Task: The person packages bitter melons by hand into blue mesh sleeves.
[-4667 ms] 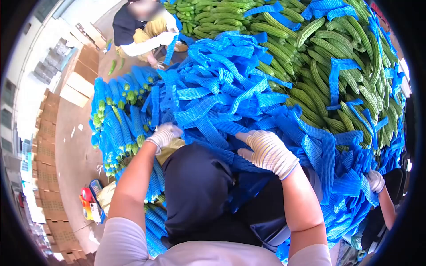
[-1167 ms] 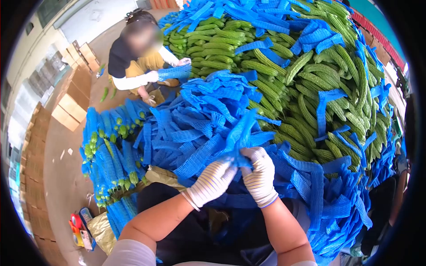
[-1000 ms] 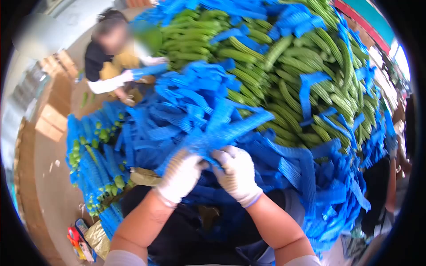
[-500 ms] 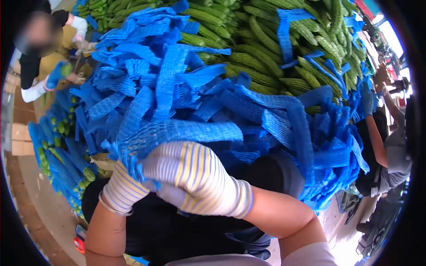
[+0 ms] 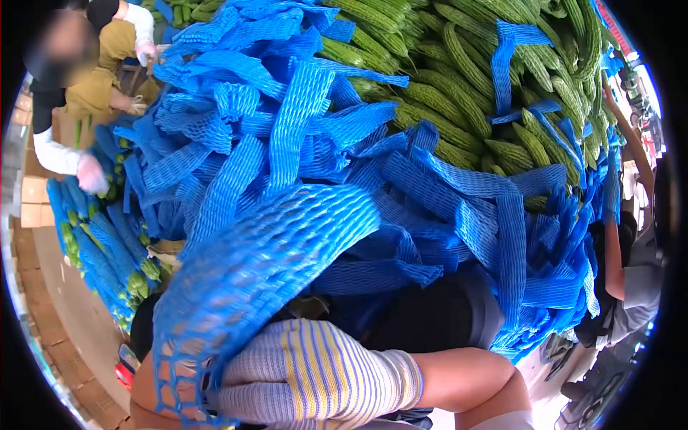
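Observation:
My right hand (image 5: 315,376), in a white glove with yellow and purple stripes, is closed on the lower end of a blue foam net sleeve (image 5: 251,265). The sleeve is stretched wide near the hand, its mesh opened into large holes, and its other end points up and right. Behind that mesh my left hand is hidden; only part of my left forearm (image 5: 145,390) shows beside it. In front of my hands lies a heap of blue net sleeves (image 5: 294,122). Beyond the heap are piled green bitter melons (image 5: 444,107).
Bitter melons in blue sleeves (image 5: 104,251) are stacked at the left. A co-worker with white sleeves (image 5: 61,154) sits behind them, and another person's arm (image 5: 613,258) reaches in at the right. Cardboard boxes (image 5: 36,251) line the far left.
My hands have come down toward my body with the net sleeve, which now spreads wider. My left glove has gone out of sight behind it. The left co-worker's hand has lowered to the sleeved melons.

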The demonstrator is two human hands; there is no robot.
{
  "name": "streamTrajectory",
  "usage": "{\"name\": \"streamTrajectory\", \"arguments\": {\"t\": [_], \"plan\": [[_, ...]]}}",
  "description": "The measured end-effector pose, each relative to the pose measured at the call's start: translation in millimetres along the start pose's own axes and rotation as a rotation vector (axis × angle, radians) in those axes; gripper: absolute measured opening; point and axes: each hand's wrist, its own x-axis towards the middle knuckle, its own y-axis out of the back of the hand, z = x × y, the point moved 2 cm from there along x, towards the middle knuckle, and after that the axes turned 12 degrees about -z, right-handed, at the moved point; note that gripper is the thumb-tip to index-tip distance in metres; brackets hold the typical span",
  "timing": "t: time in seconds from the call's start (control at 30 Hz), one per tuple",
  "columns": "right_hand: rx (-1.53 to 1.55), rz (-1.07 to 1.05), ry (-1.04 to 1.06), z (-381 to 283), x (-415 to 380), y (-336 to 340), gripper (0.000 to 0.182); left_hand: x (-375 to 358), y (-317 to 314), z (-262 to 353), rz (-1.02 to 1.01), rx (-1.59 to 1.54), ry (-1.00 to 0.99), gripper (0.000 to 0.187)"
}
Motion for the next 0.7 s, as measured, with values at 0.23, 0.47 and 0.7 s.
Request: {"name": "streamTrajectory", "arguments": {"t": [0.23, 0.47, 0.7], "plan": [[0.057, -0.119, -0.048, 15.9, -1.9, -18.0, 0.022, 30.0, -14.8, 9.7, -0.04, -0.347, -0.047, 0.048], [0.079, -0.154, -0.089, 15.9, -0.4, -25.0, 0.015, 55.2, -31.2, 22.0, -0.091, -0.52, -0.1, 0.049], [-0.329, -0.357, -0.172, -8.3, -7.1, -6.1, 0.022, 66.7, -27.5, 16.0, -0.049, 0.53, -0.193, 0.042]]}}
